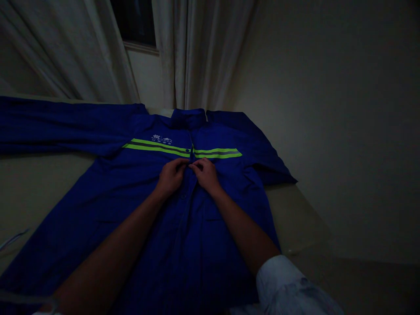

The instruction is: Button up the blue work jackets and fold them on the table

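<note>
A blue work shirt (108,205) with a yellow-green reflective stripe (154,146) across the chest lies face up on a pale table (36,183). My left hand (170,177) and my right hand (206,174) meet at the shirt's front placket just below the stripe. Both hands have their fingers pinched on the placket fabric, fingertips almost touching. Whether a button sits between them is too dark to tell. The shirt's collar (188,117) points away from me and one sleeve (59,124) stretches out to the left.
Pale curtains (193,52) hang behind the table, with a dark window (134,19) between them. A plain wall (328,109) stands on the right. The table's right edge (311,210) runs close beside the shirt. A thin cord (13,238) lies at the left.
</note>
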Demonstrator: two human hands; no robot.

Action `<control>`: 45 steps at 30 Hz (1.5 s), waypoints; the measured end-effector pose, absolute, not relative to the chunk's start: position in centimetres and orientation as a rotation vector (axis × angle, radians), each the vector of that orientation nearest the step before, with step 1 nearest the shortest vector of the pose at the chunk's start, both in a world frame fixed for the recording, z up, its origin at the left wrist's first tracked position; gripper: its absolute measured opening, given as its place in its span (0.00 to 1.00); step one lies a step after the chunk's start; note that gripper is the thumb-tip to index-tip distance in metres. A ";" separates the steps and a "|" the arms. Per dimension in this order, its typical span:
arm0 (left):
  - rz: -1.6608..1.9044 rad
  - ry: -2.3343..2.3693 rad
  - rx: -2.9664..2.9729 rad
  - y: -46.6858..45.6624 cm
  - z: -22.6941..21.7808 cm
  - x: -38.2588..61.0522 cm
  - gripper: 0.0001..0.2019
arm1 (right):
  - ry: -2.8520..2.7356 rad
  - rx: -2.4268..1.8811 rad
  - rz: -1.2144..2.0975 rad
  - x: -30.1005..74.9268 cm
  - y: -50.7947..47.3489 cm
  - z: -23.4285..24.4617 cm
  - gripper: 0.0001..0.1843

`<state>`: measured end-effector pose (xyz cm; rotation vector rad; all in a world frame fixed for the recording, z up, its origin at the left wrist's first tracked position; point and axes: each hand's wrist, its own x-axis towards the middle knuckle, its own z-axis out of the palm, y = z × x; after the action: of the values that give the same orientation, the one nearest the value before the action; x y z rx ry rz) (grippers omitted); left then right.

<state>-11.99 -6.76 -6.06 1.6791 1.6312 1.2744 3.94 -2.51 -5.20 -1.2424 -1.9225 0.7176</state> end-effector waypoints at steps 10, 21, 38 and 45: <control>1.196 1.892 1.795 -6.9 -5.7 -11.4 0.17 | -1.937 -1.212 0.661 3.9 -3.0 -5.5 0.08; 1.197 1.820 1.914 -7.0 -5.8 -11.7 0.16 | -1.913 -1.189 0.696 3.9 -2.8 -5.2 0.07; 1.159 1.912 1.838 -7.3 -4.7 -11.5 0.17 | -1.871 -1.151 0.729 3.9 -2.9 -5.2 0.02; 1.099 1.979 1.797 -7.3 -4.7 -11.5 0.17 | -1.987 -1.044 0.746 3.6 -3.1 -4.9 0.03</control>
<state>-11.49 -7.34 -4.74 1.7968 1.9794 1.0988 3.62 -3.09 -4.85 -1.0439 -1.9868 0.7463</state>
